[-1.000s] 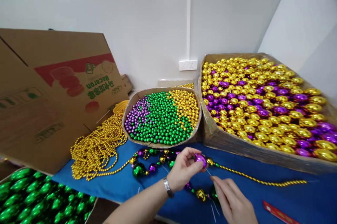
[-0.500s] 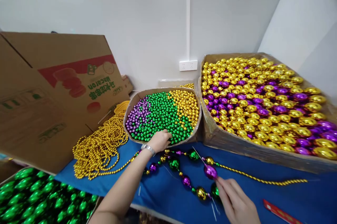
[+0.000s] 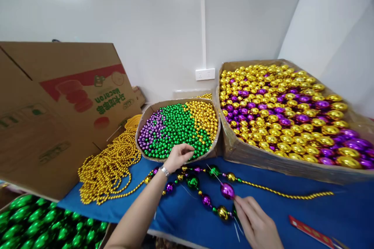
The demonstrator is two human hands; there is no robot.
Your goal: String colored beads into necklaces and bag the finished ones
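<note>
My left hand (image 3: 179,157) is closed in a pinch over the front edge of the small-bead box (image 3: 217,140). Whatever lies between its fingertips blends into the green beads (image 3: 178,124) behind. Low on the right, my right hand (image 3: 257,221) pinches the near end of a long thin needle (image 3: 214,174) carrying a shiny purple bead (image 3: 227,190). The bead sits just beyond the fingertips, and the needle's tip points up and left. Between the hands, a bead garland (image 3: 193,182) of green, purple and gold beads lies on the blue cloth (image 3: 263,210).
A large carton (image 3: 248,155) of gold and purple beads stands at right. Gold bead strands (image 3: 108,167) pile up at left beside a tall cardboard box (image 3: 70,124). Big green beads (image 3: 43,221) fill a container at lower left. A red strip (image 3: 311,231) lies at lower right.
My left hand has lifted slightly out of the green beads, its fingertips now showing in a pinch. My right hand still holds the needle and purple bead. The view has shifted a little.
</note>
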